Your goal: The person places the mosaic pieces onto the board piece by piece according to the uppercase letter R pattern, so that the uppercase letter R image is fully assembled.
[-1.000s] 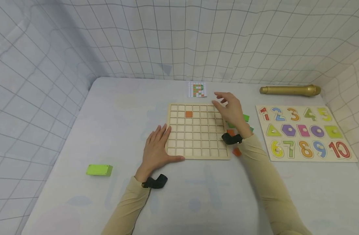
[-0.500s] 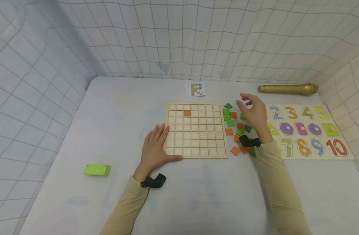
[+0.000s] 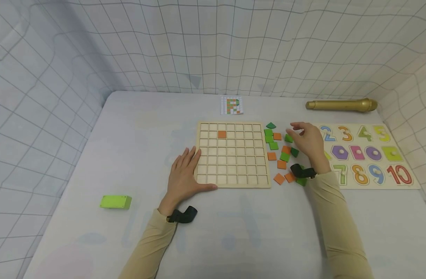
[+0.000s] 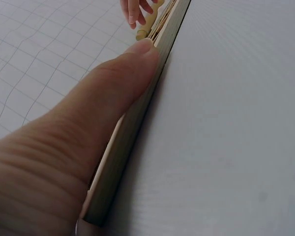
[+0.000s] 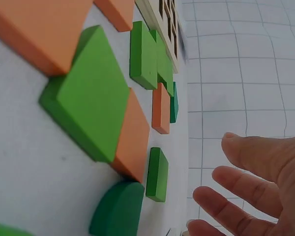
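Observation:
A wooden grid board [image 3: 234,161] lies on the table with one orange square tile [image 3: 222,134] in an upper cell. My left hand [image 3: 183,178] rests at the board's near left corner, fingers along the left edge; in the left wrist view its thumb [image 4: 110,86] lies on the front rim. Over the loose tiles to the right hovers my right hand [image 3: 308,141], fingers loosely bent and holding nothing. Nearest its fingertips is a green tile [image 3: 288,138]. The right wrist view shows the hand apart from a green square tile [image 5: 91,96] and a dark green rounded tile [image 5: 118,209].
Behind the board lies a small printed pattern card [image 3: 231,105]. A number-and-shape puzzle board [image 3: 380,182] sits at the right, partly behind my right arm, with a gold microphone [image 3: 342,105] beyond it. A light green block [image 3: 115,202] stands at the left.
From above the grid board's far right corner, my right hand has moved right, then slightly nearer, over the loose tiles, uncovering many of them. My left hand stays on the board.

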Demonstrator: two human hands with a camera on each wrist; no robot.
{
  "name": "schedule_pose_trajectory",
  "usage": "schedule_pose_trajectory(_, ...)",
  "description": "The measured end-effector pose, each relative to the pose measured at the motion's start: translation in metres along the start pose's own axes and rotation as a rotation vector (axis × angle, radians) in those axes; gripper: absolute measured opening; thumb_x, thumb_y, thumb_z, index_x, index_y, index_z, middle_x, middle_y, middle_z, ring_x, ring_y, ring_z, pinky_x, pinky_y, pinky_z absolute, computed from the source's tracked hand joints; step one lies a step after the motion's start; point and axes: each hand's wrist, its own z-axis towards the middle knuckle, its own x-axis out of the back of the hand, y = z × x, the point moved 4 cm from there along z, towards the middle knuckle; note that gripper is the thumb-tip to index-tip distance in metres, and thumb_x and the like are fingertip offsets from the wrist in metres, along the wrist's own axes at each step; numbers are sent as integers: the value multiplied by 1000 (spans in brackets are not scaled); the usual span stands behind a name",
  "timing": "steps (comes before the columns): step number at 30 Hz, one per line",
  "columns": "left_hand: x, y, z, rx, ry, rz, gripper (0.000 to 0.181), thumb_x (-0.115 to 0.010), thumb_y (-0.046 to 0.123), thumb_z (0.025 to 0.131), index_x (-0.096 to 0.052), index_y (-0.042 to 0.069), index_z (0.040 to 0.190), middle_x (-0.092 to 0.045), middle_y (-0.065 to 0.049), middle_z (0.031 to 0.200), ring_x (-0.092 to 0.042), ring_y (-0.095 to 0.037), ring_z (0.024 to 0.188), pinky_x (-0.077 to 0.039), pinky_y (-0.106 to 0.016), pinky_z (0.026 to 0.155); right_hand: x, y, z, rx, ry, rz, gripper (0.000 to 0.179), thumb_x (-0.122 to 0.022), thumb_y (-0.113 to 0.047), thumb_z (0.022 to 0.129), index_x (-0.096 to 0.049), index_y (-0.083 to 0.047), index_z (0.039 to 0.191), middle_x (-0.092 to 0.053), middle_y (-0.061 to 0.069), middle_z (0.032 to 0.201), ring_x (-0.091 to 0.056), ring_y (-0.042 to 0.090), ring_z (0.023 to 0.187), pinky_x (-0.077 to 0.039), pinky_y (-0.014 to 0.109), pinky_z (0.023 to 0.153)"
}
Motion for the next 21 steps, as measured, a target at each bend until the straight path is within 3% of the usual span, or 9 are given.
schedule_pose_trajectory(13,0,0,0,-3,4,-7,121,-72,72,59,-24,10,151,-18,-8,156,-6,-22,143,-8,-43,113,-4,6,-5,2,-92,-80,34,-66,-24,91,-66,4,112,-65,21,100,-53,31,80,-39,37,62)
schedule_pose_trajectory(21,0,1,-1,-4,8,-11,122,-73,72,59,-24,10,151,-18,-8,156,-6,-23,143,-8,-44,112,-4,8,-6,-42,-155,-79,33,-67,-20,89,-66,3,112,-62,22,107,-51,32,84,-39,40,66)
